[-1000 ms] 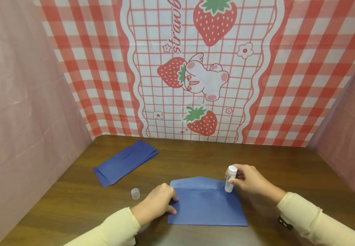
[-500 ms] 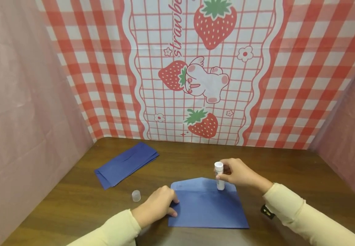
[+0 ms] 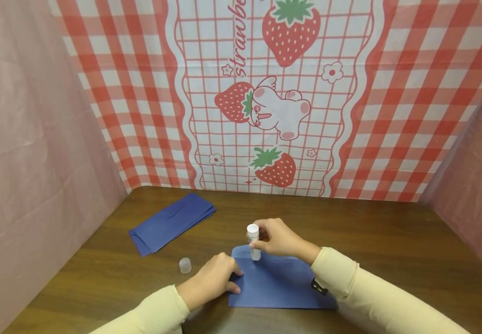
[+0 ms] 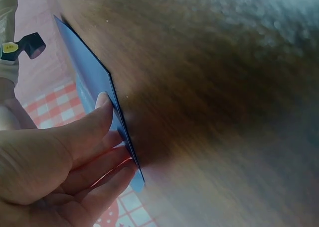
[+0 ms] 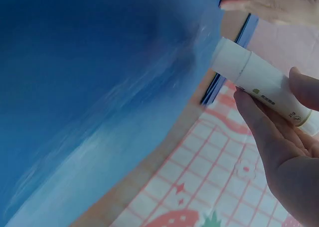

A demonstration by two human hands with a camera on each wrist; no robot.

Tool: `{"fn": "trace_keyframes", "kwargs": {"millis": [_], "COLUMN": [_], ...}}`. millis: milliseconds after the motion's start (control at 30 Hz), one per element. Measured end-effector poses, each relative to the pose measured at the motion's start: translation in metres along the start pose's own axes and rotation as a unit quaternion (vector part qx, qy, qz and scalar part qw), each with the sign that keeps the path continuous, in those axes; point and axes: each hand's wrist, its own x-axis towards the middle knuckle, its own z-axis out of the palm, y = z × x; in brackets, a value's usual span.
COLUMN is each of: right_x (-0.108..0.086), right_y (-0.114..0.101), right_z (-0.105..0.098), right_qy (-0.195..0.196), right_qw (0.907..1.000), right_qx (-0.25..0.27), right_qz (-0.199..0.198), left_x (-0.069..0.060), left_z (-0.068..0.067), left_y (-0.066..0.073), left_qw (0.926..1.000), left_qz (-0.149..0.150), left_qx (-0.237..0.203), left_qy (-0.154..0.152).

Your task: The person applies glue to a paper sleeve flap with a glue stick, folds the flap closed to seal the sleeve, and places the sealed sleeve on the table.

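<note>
A blue envelope [image 3: 280,286] lies on the table with its flap [image 3: 241,251] opened out at the far side. My right hand [image 3: 280,237] grips a white glue stick [image 3: 254,241] between thumb and fingers, upright, its lower end on the flap near the left end. Pale streaks [image 5: 107,120] run along the flap in the right wrist view. My left hand [image 3: 215,278] rests at the envelope's left edge, with thumb and fingertips [image 4: 103,99] touching the paper and the fingers loosely bent. The right forearm hides part of the envelope.
A translucent cap [image 3: 185,265] stands on the table left of the left hand. Farther back at the left lies a small stack of blue envelopes [image 3: 170,223]. A strawberry-print cloth [image 3: 282,162] hangs behind the wooden table [image 3: 370,232].
My right hand has slid the glue stick leftward along the flap, from its right end to near the left end. The left hand has stayed in place on the envelope.
</note>
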Motion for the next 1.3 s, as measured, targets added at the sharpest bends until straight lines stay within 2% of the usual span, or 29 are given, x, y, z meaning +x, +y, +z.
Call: {"fn": "trace_keyframes", "kwargs": {"millis": [267,433,567,867,1300], "right_x": [0.013,0.014,0.013,0.009,0.004], "right_y": [-0.006,-0.008,-0.008,-0.002,0.001], "right_z": [0.020,0.028,0.032,0.034,0.025], "right_qy": [-0.009,-0.011,-0.005,0.003,0.006], "right_qw": [0.9995,0.9993,0.9996,0.9993,0.9997], "right_qx": [0.012,0.002,0.004,0.037,0.023], "right_qz": [-0.027,-0.035,-0.026,-0.004,0.003], "left_x": [-0.002,-0.002,-0.003,-0.004,-0.002], "left_z": [0.005,0.005,0.005,0.004,0.003], "left_y": [0.001,0.001,0.001,0.000,-0.001], "left_qw": [0.9998,0.9999,0.9999,0.9999,0.9998], "left_qz": [0.018,0.012,0.009,0.005,0.011], "left_qx": [0.003,-0.001,-0.001,-0.004,0.005], "left_qy": [0.007,0.005,0.006,0.012,0.014]}}
